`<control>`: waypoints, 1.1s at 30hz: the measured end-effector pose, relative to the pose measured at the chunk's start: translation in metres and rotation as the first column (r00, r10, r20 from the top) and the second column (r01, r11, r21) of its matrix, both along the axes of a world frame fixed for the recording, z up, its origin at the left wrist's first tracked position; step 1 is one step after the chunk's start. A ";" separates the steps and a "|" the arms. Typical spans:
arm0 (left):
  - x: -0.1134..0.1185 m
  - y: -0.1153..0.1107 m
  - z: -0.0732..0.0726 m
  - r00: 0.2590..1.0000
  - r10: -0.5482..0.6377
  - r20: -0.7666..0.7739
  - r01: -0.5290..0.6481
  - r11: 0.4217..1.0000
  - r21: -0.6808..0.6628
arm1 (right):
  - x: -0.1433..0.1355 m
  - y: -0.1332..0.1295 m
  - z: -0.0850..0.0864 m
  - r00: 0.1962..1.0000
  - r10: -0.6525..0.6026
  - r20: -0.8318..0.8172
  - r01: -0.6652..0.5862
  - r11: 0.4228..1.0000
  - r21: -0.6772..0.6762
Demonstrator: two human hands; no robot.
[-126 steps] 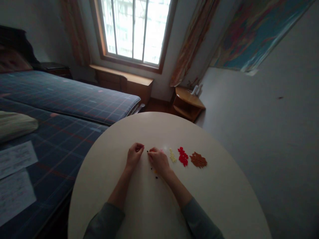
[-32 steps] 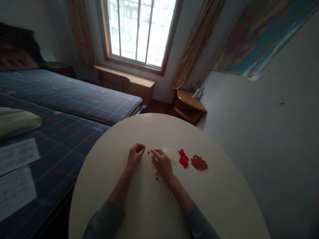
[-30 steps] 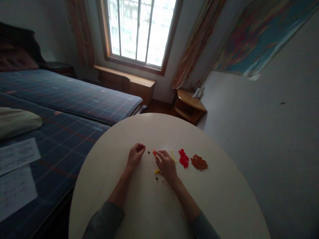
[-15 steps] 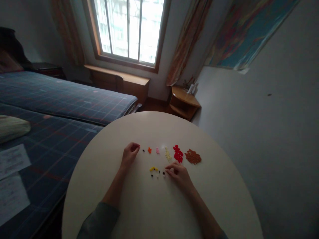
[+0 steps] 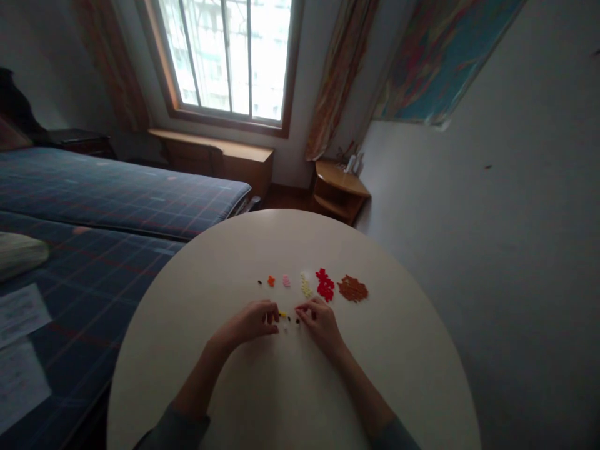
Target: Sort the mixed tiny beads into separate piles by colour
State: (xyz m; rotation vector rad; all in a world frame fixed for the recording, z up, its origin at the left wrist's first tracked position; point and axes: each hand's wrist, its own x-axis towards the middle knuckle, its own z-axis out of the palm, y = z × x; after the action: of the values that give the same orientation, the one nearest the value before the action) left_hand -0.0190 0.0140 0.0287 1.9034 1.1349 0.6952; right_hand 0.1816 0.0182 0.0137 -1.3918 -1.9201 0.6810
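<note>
My left hand [image 5: 259,320] reaches in from the left over a small cluster of tiny pieces, thumb and fingertips apart. A yellow piece [image 5: 283,314] lies by its fingertips, with a small black piece [image 5: 289,319] beside it. A white piece [image 5: 285,328] sits just below. From the right, my right hand [image 5: 319,319] has thumb and forefinger pinched together; what they hold, if anything, is too small to make out. Another black piece [image 5: 297,321] lies under those fingertips. My left fingers hide part of the cluster.
Behind the hands, a row on the round white table [image 5: 281,237] holds a black piece [image 5: 259,282], orange pieces [image 5: 271,281], pink pieces [image 5: 286,281], pale yellow pieces [image 5: 305,286], a red pile [image 5: 325,286] and a brown pile [image 5: 353,289]. A bed [image 5: 117,194] stands left.
My left hand has come down and right from beside the row to the cluster, its fingers now apart. My right hand stays pinched beside the cluster. The view has shifted slightly.
</note>
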 end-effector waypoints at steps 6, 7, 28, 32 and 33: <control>0.000 0.003 -0.010 0.986 -0.027 -0.162 0.033 0.999 0.033 | 0.000 -0.001 -0.008 1.000 0.011 0.020 -0.011 1.000 0.011; 0.000 0.003 -0.011 0.985 -0.033 -0.168 0.040 0.999 0.037 | 0.000 -0.001 -0.009 1.000 0.013 0.025 -0.013 1.000 0.012; -0.020 0.037 -0.024 0.873 0.479 -0.094 -0.440 0.856 0.271 | -0.002 -0.002 -0.003 0.997 0.023 0.076 -0.019 0.999 -0.047; -0.016 0.041 -0.027 0.856 0.501 -0.128 -0.451 0.844 0.291 | -0.003 -0.004 -0.002 0.997 0.015 0.081 -0.011 0.999 -0.040; -0.016 0.042 -0.027 0.858 0.496 -0.134 -0.444 0.847 0.292 | -0.003 -0.004 -0.001 0.997 0.012 0.078 -0.009 0.999 -0.044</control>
State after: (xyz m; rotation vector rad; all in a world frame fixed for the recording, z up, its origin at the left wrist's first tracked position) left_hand -0.0350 0.0560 0.0017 1.9484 1.7578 0.9649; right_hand 0.1782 0.0143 0.0123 -1.4562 -1.9855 0.6866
